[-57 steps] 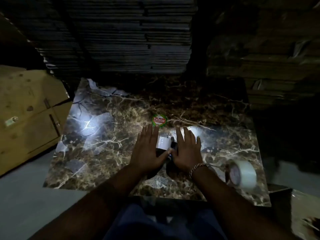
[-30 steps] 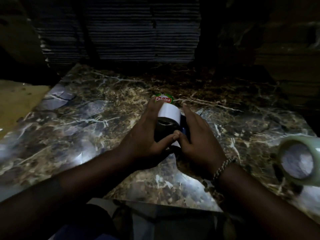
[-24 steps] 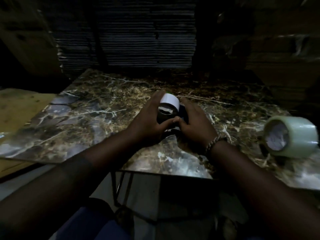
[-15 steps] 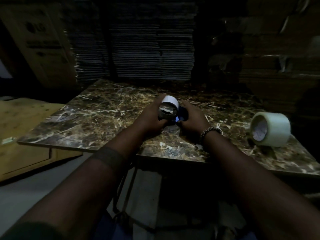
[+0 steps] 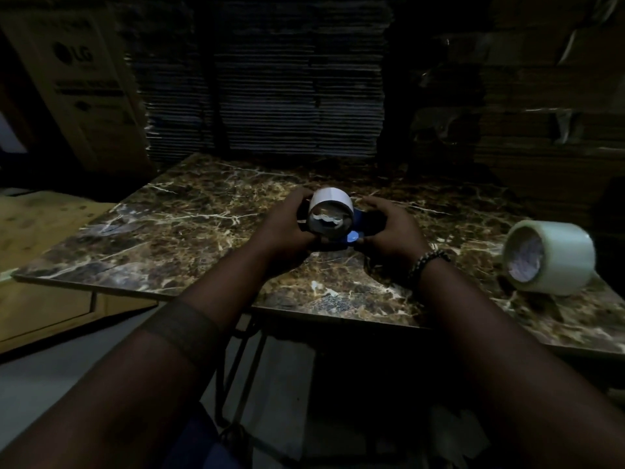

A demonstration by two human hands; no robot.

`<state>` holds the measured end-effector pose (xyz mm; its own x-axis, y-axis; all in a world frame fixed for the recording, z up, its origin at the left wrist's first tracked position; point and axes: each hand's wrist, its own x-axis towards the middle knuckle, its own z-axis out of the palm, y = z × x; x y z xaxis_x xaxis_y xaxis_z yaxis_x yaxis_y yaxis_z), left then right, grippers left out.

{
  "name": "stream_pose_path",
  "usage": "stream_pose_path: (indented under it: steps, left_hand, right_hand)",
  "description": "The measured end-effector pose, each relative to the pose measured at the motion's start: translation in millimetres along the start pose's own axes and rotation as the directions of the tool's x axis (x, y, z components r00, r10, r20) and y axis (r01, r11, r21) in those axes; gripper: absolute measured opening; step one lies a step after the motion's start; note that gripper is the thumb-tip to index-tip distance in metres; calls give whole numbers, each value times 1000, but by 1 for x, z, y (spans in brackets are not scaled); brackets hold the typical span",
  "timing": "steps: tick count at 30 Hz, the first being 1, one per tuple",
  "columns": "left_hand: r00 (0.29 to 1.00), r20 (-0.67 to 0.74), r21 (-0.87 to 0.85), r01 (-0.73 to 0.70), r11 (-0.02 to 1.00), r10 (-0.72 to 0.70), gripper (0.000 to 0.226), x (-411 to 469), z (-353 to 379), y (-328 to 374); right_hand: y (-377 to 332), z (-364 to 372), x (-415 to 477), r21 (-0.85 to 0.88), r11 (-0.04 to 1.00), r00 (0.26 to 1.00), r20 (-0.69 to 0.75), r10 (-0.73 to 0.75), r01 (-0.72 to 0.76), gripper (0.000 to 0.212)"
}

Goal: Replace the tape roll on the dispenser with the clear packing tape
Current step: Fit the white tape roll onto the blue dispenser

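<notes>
Left hand (image 5: 287, 228) and right hand (image 5: 389, 231) are gripping the dispenser (image 5: 355, 228); its white roll (image 5: 329, 211) is facing near, axis near-far; the clear packing tape (image 5: 551, 262) is lying far right.

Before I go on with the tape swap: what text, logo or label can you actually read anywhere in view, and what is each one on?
"LG": on the cardboard box standing at far left.
Smaller lines under that logo: too dark and blurred to read.
Old roll and clear packing tape: no readable text.

Dark marble-patterned tabletop (image 5: 189, 211) on thin metal legs. Clear packing tape roll (image 5: 549, 260) lies on its side near the tabletop's right edge.
</notes>
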<state>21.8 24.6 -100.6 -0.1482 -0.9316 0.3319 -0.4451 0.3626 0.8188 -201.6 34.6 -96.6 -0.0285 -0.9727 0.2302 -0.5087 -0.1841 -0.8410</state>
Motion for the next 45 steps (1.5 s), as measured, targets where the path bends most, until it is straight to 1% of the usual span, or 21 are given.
stream_pose_path:
  steps: [4, 6, 10, 12, 14, 16, 18, 20, 22, 25, 29, 31, 33, 34, 36, 39, 41, 43, 45]
  left_hand:
    - [1000, 8, -51, 29, 998, -28, 75, 0, -1, 2]
    - [999, 18, -73, 39, 997, -37, 76, -1, -1, 3]
    - [997, 59, -85, 58, 995, -53, 81, -4, -4, 8]
    - [991, 97, -116, 101, 988, -90, 81, -5, -9, 9]
    - [978, 135, -148, 178, 973, -158, 88, -7, -17, 9]
    - [966, 157, -172, 234, 957, -207, 91, -7, -26, 5]
    - [961, 153, -197, 257, 946, -229, 87, -6, -31, 1]
    - [958, 146, -180, 270, 946, -246, 84, -4, -33, -1]
    - [961, 145, -156, 255, 954, -234, 81, -4, -33, 0]
    - [971, 138, -72, 206, 976, -195, 71, -3, -32, -2]
    - [971, 194, 56, 129, 990, -138, 59, -1, -31, -7]
    - [975, 190, 89, 98, 991, -113, 55, -1, -30, -7]
    - [981, 156, 65, 107, 992, -116, 51, -2, -30, -7]
    - [982, 137, 52, 122, 991, -128, 49, -3, -30, -7]
    - [984, 99, 46, 144, 989, -148, 46, -4, -30, -8]
    - [988, 96, 48, 119, 992, -123, 39, -9, -30, -3]
    - [987, 99, 6, 130, 991, -130, 34, -11, -28, -1]
    - [980, 106, -57, 173, 983, -166, 31, -12, -28, 0]
    - [974, 125, -92, 200, 975, -188, 29, -12, -26, 0]
  right_hand:
    - [1, 0, 1, 8, 1000, 1000, 10, -7, 7, 87]
    - [0, 0, 0, 1, 1000, 1000, 10, -16, 16, 86]
    - [-4, -3, -3, 51, 999, 1000, 25, 7, -8, 87]
    - [-4, -8, -4, 126, 990, 996, 72, 50, -59, 92]
    - [-3, -18, -2, 182, 977, 988, 132, 84, -107, 97]
    - [0, -30, -1, 161, 980, 983, 155, 95, -120, 99]
    - [4, -39, 0, 149, 980, 984, 134, 113, -133, 98]
    - [7, -43, -2, 184, 967, 983, 94, 159, -174, 94]
    - [8, -43, -3, 191, 964, 982, 73, 176, -187, 90]
    - [9, -40, -3, 115, 981, 986, 71, 150, -157, 82]
    - [11, -40, -2, 31, 991, 989, 75, 131, -133, 76]
    - [13, -39, -2, 1, 993, 990, 79, 120, -121, 66]
    - [14, -36, -2, -30, 996, 995, 60, 84, -83, 52]
    - [13, -34, -2, -73, 996, 998, 32, 55, -52, 47]
    - [10, -31, -2, -197, 980, 1000, -29, 5, -11, 39]
    - [6, -29, -1, -368, 930, 993, -110, -50, 6, 27]
    - [6, -28, 1, -399, 917, 992, -118, -43, -8, 24]
    - [4, -27, -1, -402, 916, 994, -107, -34, -12, 22]
    - [0, -28, -4, -400, 916, 995, -92, -39, -1, 24]
